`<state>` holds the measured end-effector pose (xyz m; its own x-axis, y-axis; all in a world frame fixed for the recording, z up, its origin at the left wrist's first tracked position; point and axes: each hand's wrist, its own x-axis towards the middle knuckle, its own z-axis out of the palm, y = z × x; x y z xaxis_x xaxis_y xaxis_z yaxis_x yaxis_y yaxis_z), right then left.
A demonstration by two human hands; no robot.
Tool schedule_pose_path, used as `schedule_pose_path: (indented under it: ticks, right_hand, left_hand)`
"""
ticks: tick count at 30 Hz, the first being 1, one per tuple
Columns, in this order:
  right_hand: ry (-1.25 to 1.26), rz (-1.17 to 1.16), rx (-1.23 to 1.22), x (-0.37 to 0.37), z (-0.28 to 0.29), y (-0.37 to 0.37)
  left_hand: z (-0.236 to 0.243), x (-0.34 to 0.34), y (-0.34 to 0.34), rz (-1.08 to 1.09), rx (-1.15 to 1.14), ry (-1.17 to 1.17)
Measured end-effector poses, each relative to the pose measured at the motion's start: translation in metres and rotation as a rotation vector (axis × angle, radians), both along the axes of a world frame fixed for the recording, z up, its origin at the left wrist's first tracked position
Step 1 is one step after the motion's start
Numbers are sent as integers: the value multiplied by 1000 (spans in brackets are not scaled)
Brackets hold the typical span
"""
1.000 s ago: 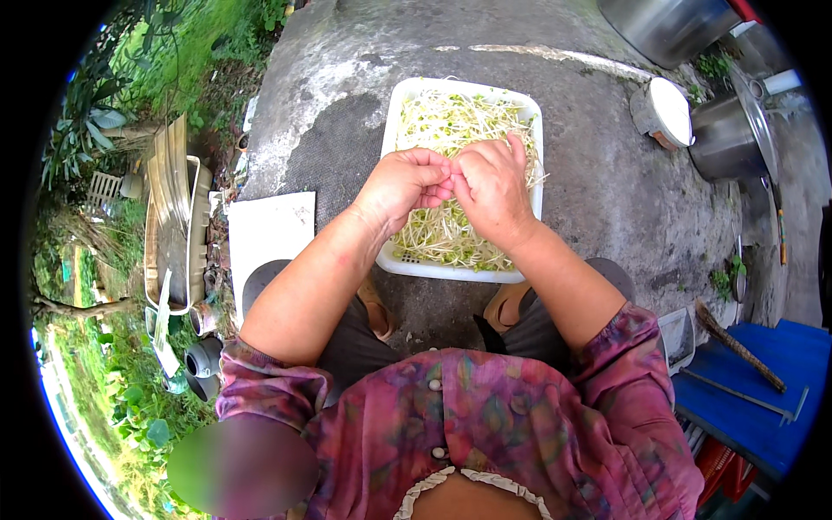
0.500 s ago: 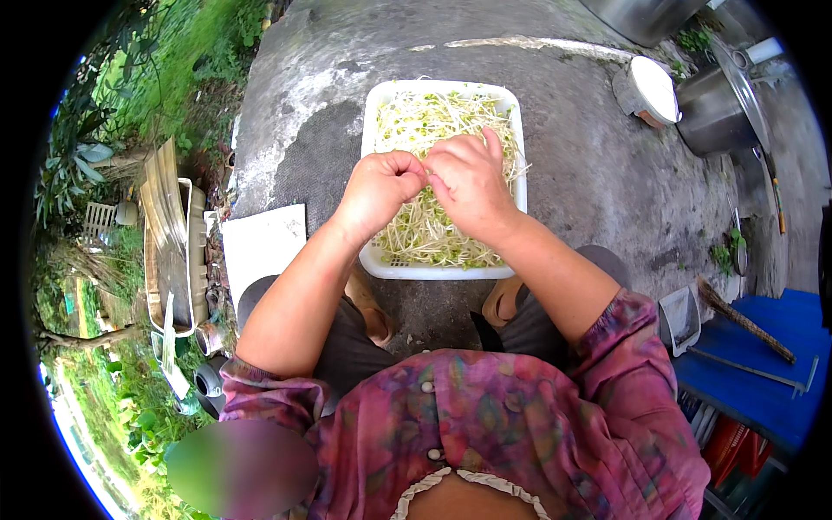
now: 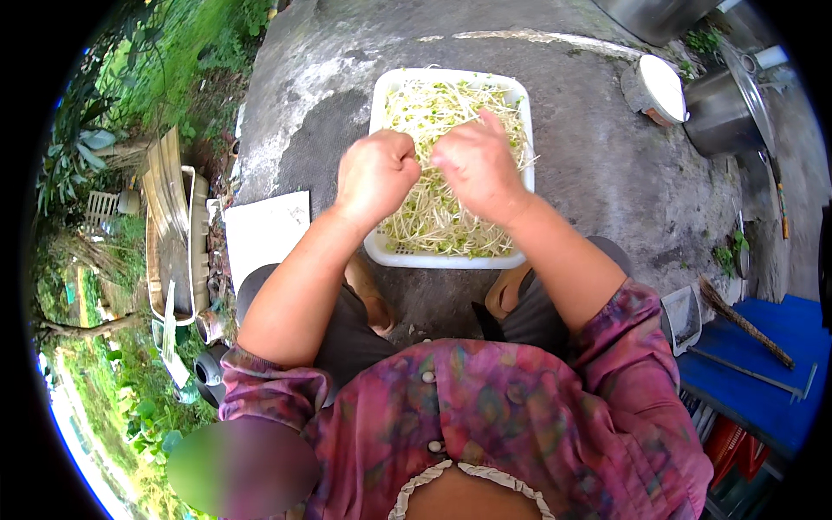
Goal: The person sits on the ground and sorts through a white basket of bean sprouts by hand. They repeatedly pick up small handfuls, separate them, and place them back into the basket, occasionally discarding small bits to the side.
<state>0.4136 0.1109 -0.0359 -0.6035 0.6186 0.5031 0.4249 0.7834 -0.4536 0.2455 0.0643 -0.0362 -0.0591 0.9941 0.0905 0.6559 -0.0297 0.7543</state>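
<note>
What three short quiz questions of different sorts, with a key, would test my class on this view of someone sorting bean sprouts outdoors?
1. True or false: the white basket holding the bean sprouts sits on bare concrete ground.
2. Which hand is closed into a fist over the sprouts? A) the left hand B) the right hand
3. Fill in: the large metal pot stands to the person's ____ of the basket.

Key
1. True.
2. A; the right hand's fingers are only loosely curled, pinching at sprouts.
3. Right.
</note>
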Motion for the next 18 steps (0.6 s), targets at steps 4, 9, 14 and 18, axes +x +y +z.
schedule_pose_path:
  ticks: [4,9,14,18]
  right_hand:
    - [42,-65,-75,13,4,25]
    - [-125,-316,-184,28,-12,49]
    - [-300,-253,-137,25,-14,38]
    - [-403,-48,-117,7,-8,20]
  left_hand:
    - [7,-38,14,202,222,347]
    - [27,-208,-1,1068,611,577]
    - [21,-255,-36,1034,422,-79]
    - [20,-199,-11,737,292,-133]
